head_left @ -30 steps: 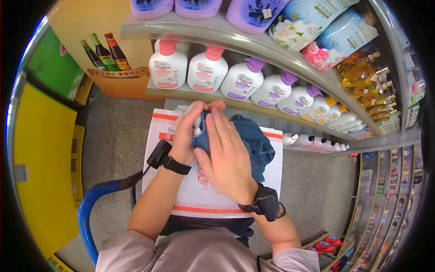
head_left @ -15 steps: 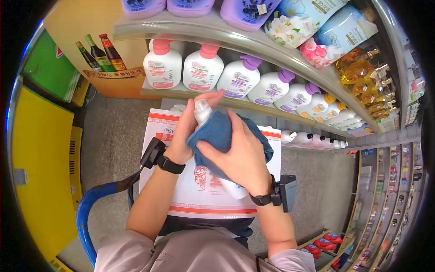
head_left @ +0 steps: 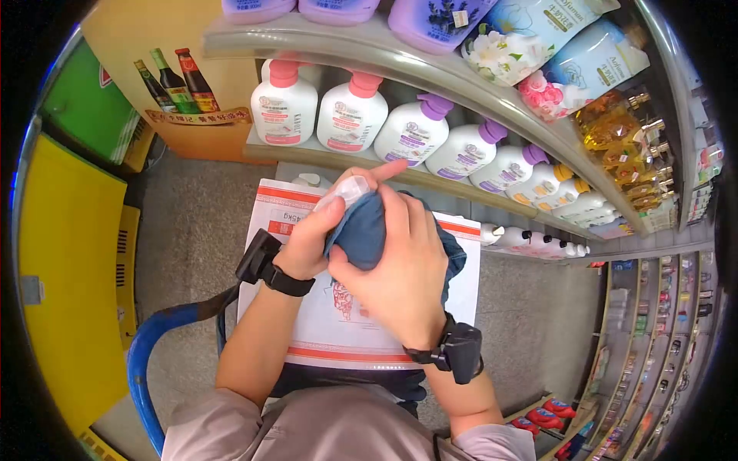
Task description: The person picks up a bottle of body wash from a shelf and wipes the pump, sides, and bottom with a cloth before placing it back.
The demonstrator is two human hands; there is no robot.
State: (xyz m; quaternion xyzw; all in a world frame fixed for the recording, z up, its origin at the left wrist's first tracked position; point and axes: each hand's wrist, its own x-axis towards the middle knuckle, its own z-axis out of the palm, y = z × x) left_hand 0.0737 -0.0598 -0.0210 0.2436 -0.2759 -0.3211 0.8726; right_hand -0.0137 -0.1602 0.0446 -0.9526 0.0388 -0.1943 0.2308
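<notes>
My left hand [head_left: 311, 238] is closed around the top end of a bottle [head_left: 352, 190] whose clear cap shows near my fingers. One finger of that hand points out toward the shelf. My right hand [head_left: 400, 265] grips a blue cloth [head_left: 363, 234] and presses it against the bottle. The cloth and my right hand hide most of the bottle's body. A loose part of the cloth hangs out to the right of that hand. Both hands are above a white carton [head_left: 323, 330] with red stripes and print.
White pump bottles [head_left: 352, 115] line the shelf [head_left: 338, 154] in front, with purple bottles [head_left: 334, 9] and blue pouches [head_left: 600, 61] above. A blue metal tube [head_left: 142, 361] curves at left, near a yellow panel [head_left: 69, 269]. More stocked shelves [head_left: 653, 330] stand at right.
My right hand has turned and shifted up along the bottle with the cloth. The bottle's white lower end, visible before, is now hidden. My left fingers cover more of the cap.
</notes>
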